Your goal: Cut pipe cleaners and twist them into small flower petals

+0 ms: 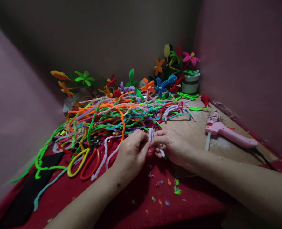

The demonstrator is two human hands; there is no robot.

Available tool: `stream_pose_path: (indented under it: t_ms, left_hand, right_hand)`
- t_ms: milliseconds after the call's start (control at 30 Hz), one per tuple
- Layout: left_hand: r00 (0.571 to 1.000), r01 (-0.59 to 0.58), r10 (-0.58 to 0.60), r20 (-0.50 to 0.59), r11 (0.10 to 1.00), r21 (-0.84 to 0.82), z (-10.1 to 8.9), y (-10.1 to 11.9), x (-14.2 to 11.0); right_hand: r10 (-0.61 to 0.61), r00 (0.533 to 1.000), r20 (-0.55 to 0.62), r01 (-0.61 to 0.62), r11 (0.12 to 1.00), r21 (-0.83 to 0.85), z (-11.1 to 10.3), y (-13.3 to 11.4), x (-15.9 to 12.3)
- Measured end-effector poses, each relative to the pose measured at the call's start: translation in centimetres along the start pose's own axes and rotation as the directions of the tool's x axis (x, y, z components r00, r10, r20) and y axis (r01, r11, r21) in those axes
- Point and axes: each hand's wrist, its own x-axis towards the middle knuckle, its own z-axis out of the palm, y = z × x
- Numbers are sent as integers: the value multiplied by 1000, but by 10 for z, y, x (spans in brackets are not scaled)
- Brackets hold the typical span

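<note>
While both hands (pixel 133 149) (pixel 173 144) pinch it, the lilac pipe-cleaner loop (pixel 151 135) points lengthwise away.

A dark spot (pixel 118 184) marks the left wrist (pixel 113 178).

Ahead of me: dark grey-brown back wall (pixel 95 35) | my left: pale mauve wall (pixel 17 105) | my right: dusky pink wall (pixel 248 63), meeting the back one in a corner | below me: red-covered surface (pixel 131 206) | light: dim, uneven
</note>
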Motion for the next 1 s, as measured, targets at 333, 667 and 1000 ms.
stream_pose_path:
  t_ms: [333,667,1000]
  left_hand:
    - [943,299,-240,231,917,-266,2,2,0]
    - [966,188,-160,200,974,-125,2,0,1]
    - [987,4,-17,162,997,82,7,-2,-2]
  right_hand:
    - [-34,997,68,33,999,15,-4,-3,0]
    - [-116,988,-98,117,993,3,-3,-1,2]
    - [-64,992,-108,80,985,151,-3,0,7]
